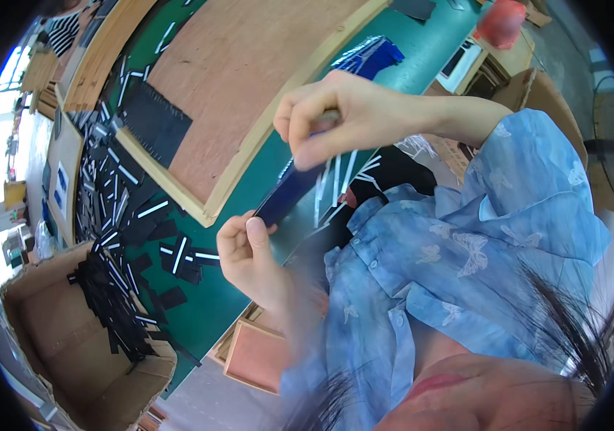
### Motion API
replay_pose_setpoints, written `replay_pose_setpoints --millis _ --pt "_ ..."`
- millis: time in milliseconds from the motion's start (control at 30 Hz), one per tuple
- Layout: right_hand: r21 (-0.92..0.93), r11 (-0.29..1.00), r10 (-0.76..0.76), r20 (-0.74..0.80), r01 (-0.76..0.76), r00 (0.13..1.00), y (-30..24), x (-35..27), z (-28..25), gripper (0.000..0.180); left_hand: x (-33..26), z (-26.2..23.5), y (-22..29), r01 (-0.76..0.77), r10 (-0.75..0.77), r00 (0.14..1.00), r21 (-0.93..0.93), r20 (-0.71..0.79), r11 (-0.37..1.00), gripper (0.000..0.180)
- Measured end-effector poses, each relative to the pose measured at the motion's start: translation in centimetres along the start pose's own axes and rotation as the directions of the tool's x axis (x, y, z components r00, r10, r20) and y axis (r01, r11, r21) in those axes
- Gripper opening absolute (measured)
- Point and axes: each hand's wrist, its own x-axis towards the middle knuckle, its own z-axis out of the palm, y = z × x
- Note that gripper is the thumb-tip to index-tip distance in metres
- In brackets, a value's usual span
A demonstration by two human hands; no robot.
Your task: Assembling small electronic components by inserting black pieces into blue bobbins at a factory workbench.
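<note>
One open-topped cardboard box (pixel 41 309) sits well left of the left hand, black strips (pixel 109 298) heaped inside. Coming right, black pieces (pixel 162 230) lie scattered on the green tabletop (pixel 203 309), and beyond both hands, a wood-framed board (pixel 249 65). Now the left hand (pixel 253 251), thumb and fingers pinching the lower end of a dark blue piece (pixel 284 197)! It slants up between the hands, and the right hand (pixel 332 111) pinches the upper end. Below that hand, thin white strips (pixel 336 183); just past it, a shiny blue packet (pixel 375 57).
</note>
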Motion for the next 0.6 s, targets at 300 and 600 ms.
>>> replay_pose_setpoints --millis 300,600 --pt "-0.040 0.996 -0.069 0.181 0.078 0.981 -1.7 7.4 3.7 0.035 3.2 -1.5 -0.9 0.619 -0.082 0.752 -0.658 0.654 0.428 0.047" --pt "-0.800 0.531 -0.154 0.234 0.280 0.960 8.2 20.4 4.0 0.025 1.0 -3.2 -1.6 0.186 -0.159 0.979 -0.254 0.125 0.949 0.033"
